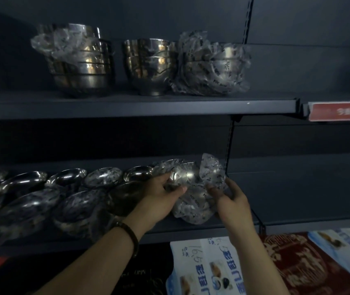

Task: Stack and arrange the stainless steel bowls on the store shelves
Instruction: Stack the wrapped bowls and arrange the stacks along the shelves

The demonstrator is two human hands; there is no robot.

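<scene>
Wrapped bowl, steel, near lower shelf front edge: rigid, light, film likely slippery. Left hand and right hand fingers curled, gripped opposite rims.

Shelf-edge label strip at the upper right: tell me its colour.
Red, with pale blurred lettering, on the shelf-edge label strip; the head view shows it.

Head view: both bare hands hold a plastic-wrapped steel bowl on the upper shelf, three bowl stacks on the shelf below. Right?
Shelves are swapped. In the head view the left hand and right hand hold the plastic-wrapped steel bowl at the lower shelf; the three bowl stacks stand on the upper shelf.
</scene>
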